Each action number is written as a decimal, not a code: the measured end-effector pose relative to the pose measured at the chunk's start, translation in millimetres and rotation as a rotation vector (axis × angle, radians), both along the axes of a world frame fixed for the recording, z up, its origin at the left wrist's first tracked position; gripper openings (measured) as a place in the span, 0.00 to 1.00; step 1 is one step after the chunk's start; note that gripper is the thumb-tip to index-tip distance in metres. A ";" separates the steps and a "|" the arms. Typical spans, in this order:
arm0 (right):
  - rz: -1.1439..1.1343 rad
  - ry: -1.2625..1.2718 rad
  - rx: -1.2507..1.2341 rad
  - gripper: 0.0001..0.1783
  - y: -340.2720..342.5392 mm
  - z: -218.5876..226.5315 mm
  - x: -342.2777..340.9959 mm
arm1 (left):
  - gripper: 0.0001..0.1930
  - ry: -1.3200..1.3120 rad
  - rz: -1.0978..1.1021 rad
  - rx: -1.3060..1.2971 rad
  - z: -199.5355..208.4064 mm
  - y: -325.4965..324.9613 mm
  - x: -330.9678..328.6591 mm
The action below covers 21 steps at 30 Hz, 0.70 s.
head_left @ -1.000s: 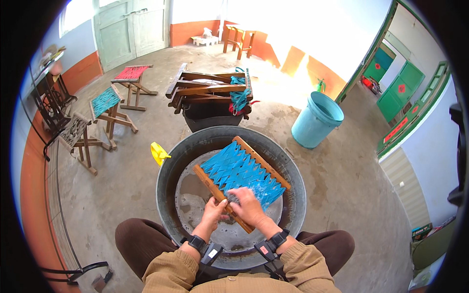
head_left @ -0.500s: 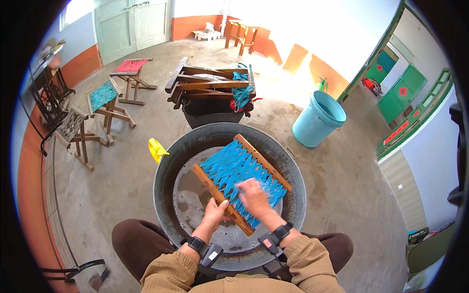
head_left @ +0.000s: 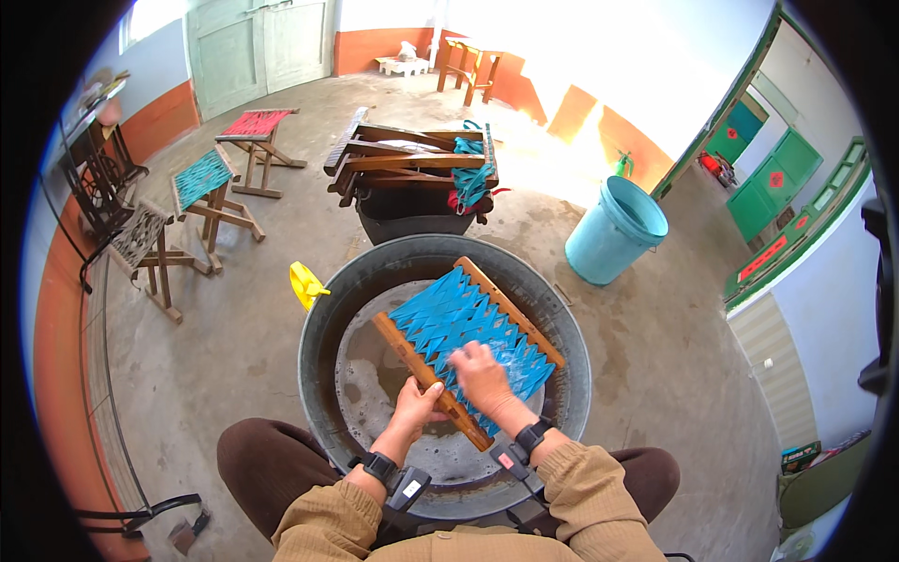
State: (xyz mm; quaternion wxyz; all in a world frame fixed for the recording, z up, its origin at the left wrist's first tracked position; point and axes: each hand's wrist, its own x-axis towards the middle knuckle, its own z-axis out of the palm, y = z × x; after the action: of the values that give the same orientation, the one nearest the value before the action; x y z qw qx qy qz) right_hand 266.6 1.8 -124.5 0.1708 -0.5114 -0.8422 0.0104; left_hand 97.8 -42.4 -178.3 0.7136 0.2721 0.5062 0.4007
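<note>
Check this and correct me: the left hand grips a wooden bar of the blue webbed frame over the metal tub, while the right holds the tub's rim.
The right hand isn't holding the tub's rim: the head view shows it on the blue webbing. The rest is right.

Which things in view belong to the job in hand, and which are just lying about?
Job in hand:
left hand, gripping the blue-webbed frame
right hand, on the webbing; whether it holds anything is unclear
metal tub beneath

Apparently lying about:
light-blue bucket
red-topped stool
teal-topped stool
</note>
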 end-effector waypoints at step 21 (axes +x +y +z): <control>-0.011 0.030 -0.044 0.10 15.4 -15.3 21.0 | 0.19 -0.025 -0.006 0.001 5.7 -0.8 -1.0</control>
State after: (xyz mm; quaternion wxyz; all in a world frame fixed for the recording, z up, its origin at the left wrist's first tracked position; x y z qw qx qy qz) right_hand 287.6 17.2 -139.8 0.1722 -0.5193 -0.8363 0.0359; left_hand 96.8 -43.2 -172.6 0.7208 0.2691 0.4964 0.4022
